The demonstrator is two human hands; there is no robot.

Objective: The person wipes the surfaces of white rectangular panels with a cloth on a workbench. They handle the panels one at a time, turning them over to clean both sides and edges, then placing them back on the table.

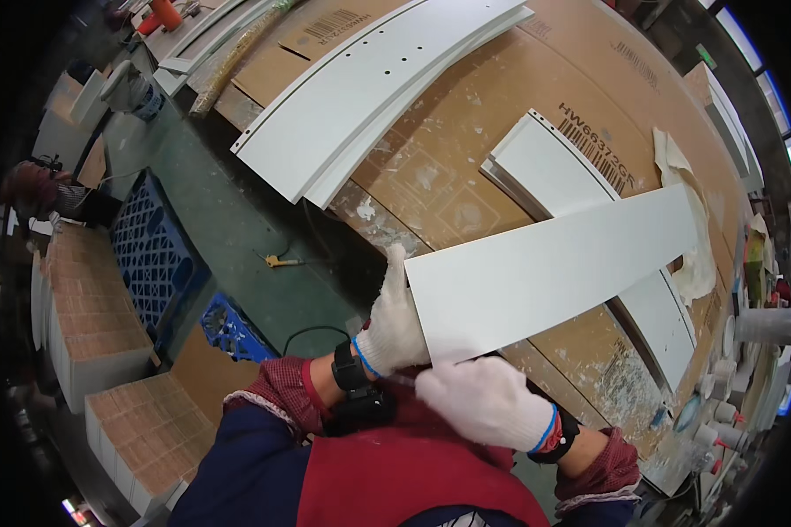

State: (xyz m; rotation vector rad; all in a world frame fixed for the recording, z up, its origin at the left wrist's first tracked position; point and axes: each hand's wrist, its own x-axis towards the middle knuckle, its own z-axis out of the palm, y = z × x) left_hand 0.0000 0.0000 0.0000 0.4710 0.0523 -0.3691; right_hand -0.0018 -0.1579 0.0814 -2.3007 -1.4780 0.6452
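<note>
A long white board (pixel 545 268) lies slantwise before me, its near end toward my body. My left hand (pixel 390 323), in a white knit glove, grips that end with the thumb up along the edge. Just beside the board's near corner is my right hand (pixel 488 401), gloved too and slightly blurred. Its fingers are curled, and a thin, blurred sliver shows by them; what they hold I cannot make out. Beneath the board, another white panel (pixel 549 167) with slots and small holes crosses it, partly hidden.
Brown cardboard (pixel 448 167), smeared with white, covers the worktable. A large curved white panel (pixel 360 83) rests at the far left. A cream cloth (pixel 697 263) and several bottles (pixel 707 435) line the right side. On the floor are a blue pallet (pixel 154 255) and stacked panels (pixel 105 307).
</note>
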